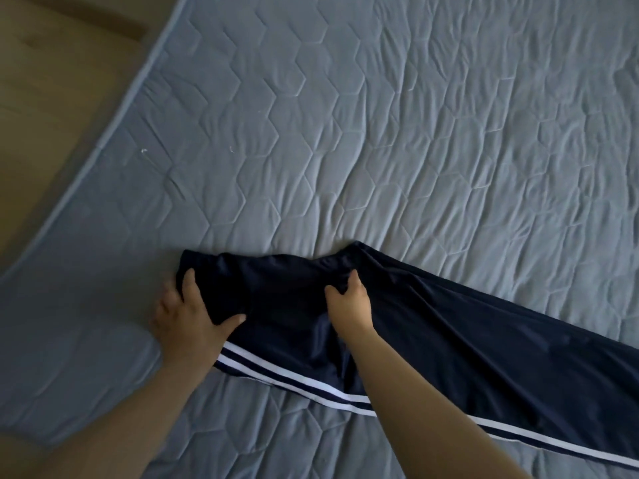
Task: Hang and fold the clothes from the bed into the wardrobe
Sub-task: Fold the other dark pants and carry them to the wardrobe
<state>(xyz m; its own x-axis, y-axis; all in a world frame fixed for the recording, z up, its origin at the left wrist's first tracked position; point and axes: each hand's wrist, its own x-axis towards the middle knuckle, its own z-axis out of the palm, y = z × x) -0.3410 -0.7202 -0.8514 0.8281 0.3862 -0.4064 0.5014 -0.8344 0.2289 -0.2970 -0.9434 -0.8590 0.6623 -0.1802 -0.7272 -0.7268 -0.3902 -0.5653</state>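
Observation:
Dark navy track pants [449,326] with white side stripes lie flat on the grey quilted bed [380,133], waistband at the left, legs running off to the lower right. My left hand [188,318] grips the left end of the waistband, thumb on top of the fabric and fingers along its edge. My right hand [349,304] pinches a bunch of fabric near the middle of the waistband, fingers curled into the cloth.
The bed's left edge [114,115] curves from top centre to the lower left, with wooden floor [48,81] beyond it. The quilt stretches wide and wrinkled above and to the right of the pants. The wardrobe is out of view.

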